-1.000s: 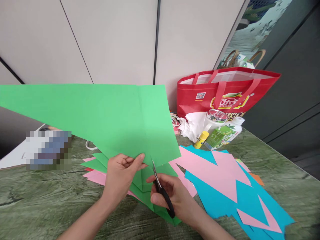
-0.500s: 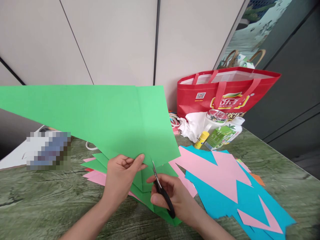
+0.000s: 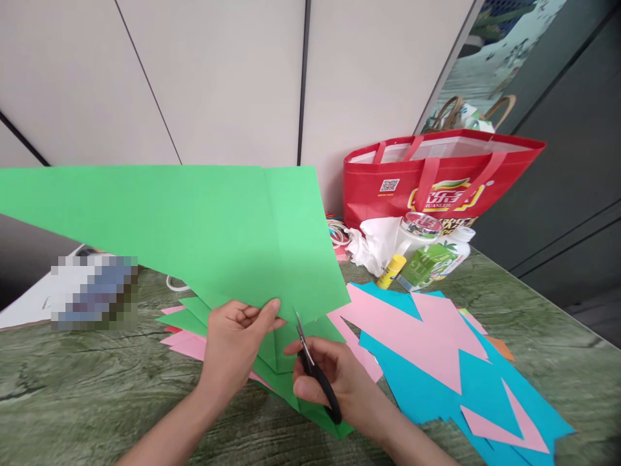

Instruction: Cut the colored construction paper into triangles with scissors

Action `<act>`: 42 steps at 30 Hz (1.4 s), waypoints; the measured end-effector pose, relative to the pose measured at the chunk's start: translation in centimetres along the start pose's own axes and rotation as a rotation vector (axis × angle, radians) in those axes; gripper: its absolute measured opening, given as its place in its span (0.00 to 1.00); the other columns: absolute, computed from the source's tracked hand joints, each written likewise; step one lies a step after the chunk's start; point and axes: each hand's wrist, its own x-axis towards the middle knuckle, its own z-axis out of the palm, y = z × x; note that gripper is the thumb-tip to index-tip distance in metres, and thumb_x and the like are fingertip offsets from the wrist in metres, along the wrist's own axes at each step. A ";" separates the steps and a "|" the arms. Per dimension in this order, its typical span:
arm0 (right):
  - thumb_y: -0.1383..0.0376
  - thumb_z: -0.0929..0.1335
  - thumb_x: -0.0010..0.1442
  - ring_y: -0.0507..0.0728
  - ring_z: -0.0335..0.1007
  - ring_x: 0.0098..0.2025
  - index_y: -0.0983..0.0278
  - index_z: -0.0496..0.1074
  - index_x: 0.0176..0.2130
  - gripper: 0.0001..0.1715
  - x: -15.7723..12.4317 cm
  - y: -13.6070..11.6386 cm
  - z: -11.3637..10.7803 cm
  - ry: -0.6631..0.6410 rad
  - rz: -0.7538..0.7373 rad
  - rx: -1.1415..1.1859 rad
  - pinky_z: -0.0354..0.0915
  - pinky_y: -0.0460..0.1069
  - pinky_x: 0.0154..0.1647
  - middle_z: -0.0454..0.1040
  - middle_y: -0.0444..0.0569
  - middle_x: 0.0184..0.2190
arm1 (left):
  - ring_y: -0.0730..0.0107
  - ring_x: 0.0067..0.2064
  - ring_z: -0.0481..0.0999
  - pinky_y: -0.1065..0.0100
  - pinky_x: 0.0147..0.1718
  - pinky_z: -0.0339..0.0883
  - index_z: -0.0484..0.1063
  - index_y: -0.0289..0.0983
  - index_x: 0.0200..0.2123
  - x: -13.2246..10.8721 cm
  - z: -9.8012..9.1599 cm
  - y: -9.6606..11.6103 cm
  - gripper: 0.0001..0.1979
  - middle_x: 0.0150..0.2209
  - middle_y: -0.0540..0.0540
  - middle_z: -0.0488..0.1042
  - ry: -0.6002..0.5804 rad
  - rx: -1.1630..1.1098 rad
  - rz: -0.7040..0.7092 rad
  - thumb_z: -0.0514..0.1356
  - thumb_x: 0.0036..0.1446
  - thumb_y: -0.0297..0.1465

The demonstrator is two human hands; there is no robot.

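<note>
My left hand (image 3: 242,336) pinches the lower edge of a large green paper sheet (image 3: 233,226) between thumb and fingers. The sheet is raised above the table and narrows to a point at the far left; a faint crease runs down its right part. My right hand (image 3: 334,375) grips black-handled scissors (image 3: 317,378), fingers around the handles. The scissor blades point up at the sheet's lower edge, just right of my left thumb. More green paper pieces (image 3: 276,382) lie under my hands, with pink paper pieces (image 3: 191,345) sticking out from beneath.
Blue paper (image 3: 412,382) and pink paper pieces (image 3: 427,330) lie on the right of the table (image 3: 97,395). Behind them stand a yellow glue stick (image 3: 391,272), a green carton (image 3: 425,266), a lidded mug (image 3: 420,230), crumpled tissue (image 3: 376,243) and a red bag (image 3: 378,178).
The green sheet has shifted very slightly, its right edge a little to the left. Both hands and the scissors look almost the same as before.
</note>
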 end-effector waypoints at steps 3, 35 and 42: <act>0.56 0.72 0.44 0.48 0.55 0.24 0.68 0.68 0.38 0.25 0.0 0.1 0.1 0.014 0.007 -0.004 0.52 0.45 0.25 0.63 0.42 0.23 | 0.72 0.20 0.75 0.76 0.21 0.69 0.60 0.37 0.14 0.0 0.1 -0.1 0.16 0.11 0.61 0.62 0.005 -0.002 0.004 0.67 0.37 0.32; 0.60 0.76 0.37 0.47 0.46 0.21 0.68 0.69 0.30 0.21 0.2 0.0 0.6 0.118 0.024 0.030 0.45 0.44 0.21 0.57 0.37 0.18 | 0.75 0.17 0.72 0.73 0.22 0.72 0.60 0.37 0.14 -0.5 0.2 0.4 0.15 0.10 0.62 0.61 0.022 -0.092 -0.013 0.67 0.36 0.30; 0.57 0.75 0.38 0.47 0.45 0.21 0.66 0.69 0.29 0.20 0.2 0.3 0.7 0.141 0.014 -0.008 0.44 0.44 0.20 0.56 0.38 0.17 | 0.74 0.17 0.72 0.72 0.22 0.72 0.59 0.38 0.14 -0.6 0.3 0.6 0.16 0.10 0.61 0.59 0.023 -0.078 -0.007 0.67 0.36 0.30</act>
